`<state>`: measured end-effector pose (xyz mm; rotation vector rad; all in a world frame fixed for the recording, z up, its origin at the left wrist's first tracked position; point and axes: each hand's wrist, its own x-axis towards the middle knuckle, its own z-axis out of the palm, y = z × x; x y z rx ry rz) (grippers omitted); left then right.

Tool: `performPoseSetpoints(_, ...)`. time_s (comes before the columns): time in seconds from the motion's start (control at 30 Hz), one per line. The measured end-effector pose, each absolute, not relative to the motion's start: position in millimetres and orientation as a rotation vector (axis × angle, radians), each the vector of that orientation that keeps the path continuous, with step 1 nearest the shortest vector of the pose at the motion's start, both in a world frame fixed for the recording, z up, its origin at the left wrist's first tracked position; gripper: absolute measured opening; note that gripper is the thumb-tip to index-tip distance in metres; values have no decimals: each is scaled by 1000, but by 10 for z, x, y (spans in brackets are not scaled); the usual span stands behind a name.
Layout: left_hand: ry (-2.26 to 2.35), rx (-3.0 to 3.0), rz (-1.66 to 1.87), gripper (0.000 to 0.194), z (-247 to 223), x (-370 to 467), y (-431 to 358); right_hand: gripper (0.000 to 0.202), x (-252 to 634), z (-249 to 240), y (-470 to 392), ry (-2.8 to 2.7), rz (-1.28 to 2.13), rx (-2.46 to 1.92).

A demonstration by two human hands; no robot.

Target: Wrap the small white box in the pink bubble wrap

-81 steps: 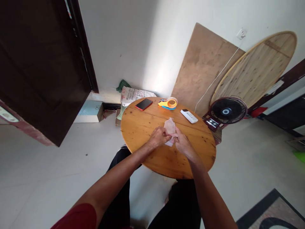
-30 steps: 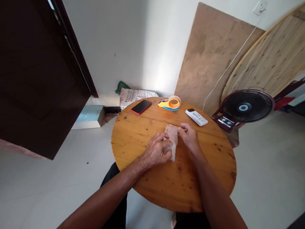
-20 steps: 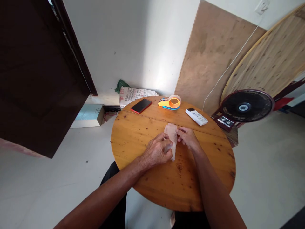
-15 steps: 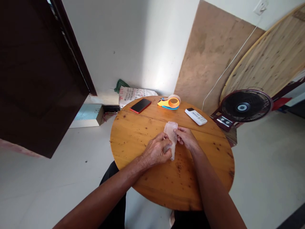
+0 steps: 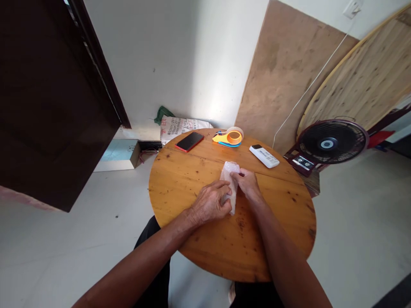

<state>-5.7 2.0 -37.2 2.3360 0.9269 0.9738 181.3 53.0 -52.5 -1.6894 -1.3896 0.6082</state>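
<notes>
A small oblong bundle of whitish, see-through bubble wrap [image 5: 230, 167] lies lengthwise on the round wooden table [image 5: 180, 184]. My left hand [image 5: 210, 201] grips its left side near the lower end, with fingers curled over it. At the upper right edge, my right hand [image 5: 248, 183] pinches the plastic between thumb and fingers. Whatever is inside the wrap, if anything, I cannot make out.
Toward the table's far edge are a red-edged phone [image 5: 189, 141], an orange tape dispenser [image 5: 227, 137] with a blue base, and a white handheld device [image 5: 264, 156]. A dark fan [image 5: 332, 143] stands close by on the right. A printed sack [image 5: 183, 124] lies behind the table.
My right hand has shifted slightly up and left along the wrap's edge. The top of the wrap has changed shape a little. My left hand stays nearly in place.
</notes>
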Motion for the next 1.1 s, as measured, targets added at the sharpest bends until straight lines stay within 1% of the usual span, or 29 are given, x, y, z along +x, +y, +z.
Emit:
performPoseSetpoints(0.1, 956, 2342, 955, 25, -369, -48, 15, 28, 1844, -584, 556, -1418, 518, -1738)
performPoseSetpoints(0.27, 997, 2360, 925, 25, -356, -46, 10, 28, 1868, -630, 566, -1396, 533, -1729)
performPoseSetpoints(0.43, 991, 2365, 923, 24, -346, -49, 4, 25, 1825, -579, 532, -1288, 648, -1670)
performPoseSetpoints(0.6, 995, 2347, 922, 23, -340, -47, -2, 29, 1794, -387, 418, -1184, 859, -1463)
performPoseSetpoints(0.8, 970, 2357, 983, 22, -395, -26, 28, 31, 1823, -181, 262, -1280, 986, -1290)
performPoseSetpoints(0.97, 954, 2362, 1013, 21, -397, -30, 14, 24, 1861, -82, 159, -1411, 1075, -1232)
performPoseSetpoints(1.1, 1015, 2349, 997, 23, -360, -42, -8, 19, 1872, -39, 126, -1501, 1070, -1185)
